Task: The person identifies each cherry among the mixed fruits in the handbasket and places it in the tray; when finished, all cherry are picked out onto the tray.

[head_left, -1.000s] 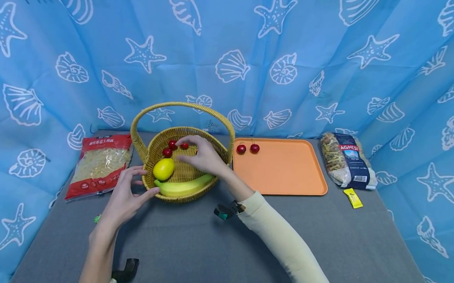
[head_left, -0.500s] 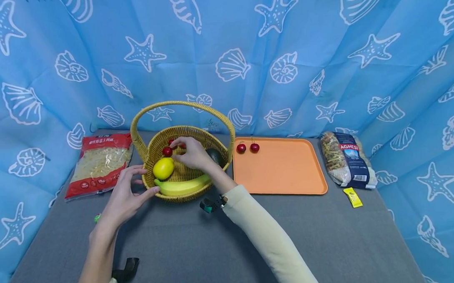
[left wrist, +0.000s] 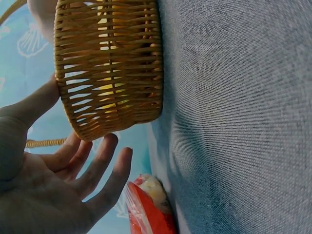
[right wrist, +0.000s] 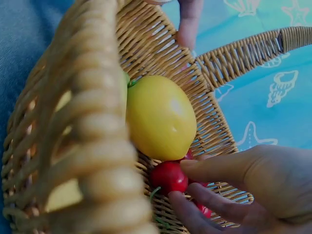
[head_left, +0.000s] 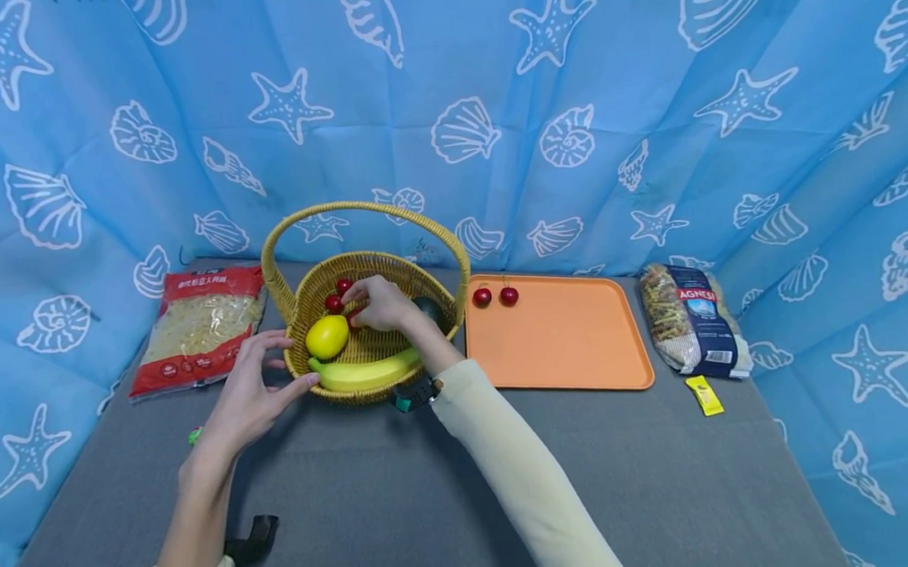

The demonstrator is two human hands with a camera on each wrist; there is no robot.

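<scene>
A wicker basket [head_left: 386, 396] with a tall handle holds a lemon [head_left: 326, 337], a banana [head_left: 370, 373], several red cherries [head_left: 334, 303] and a dark green, rounded fruit [head_left: 430, 312], partly hidden by my right wrist. My right hand [head_left: 383, 304] reaches inside. In the right wrist view, its thumb and finger pinch a cherry [right wrist: 168, 176] low in the basket beside the lemon. My left hand [head_left: 251, 395] rests against the basket's left side, thumb and fingertips touching the rim, fingers spread and only loosely bent.
Right of the basket lies an orange tray [head_left: 561, 338] with two cherries [head_left: 509, 296] on it. A red pasta bag [head_left: 200, 330] lies at left. Farther right are a dark-labelled pasta bag [head_left: 697, 321] and a yellow packet [head_left: 704, 395]. A blue curtain [head_left: 448, 108] hangs behind.
My right hand has moved left and toward me inside the basket, beside the lemon. The dark green fruit has come into view behind its wrist. My left hand stays put.
</scene>
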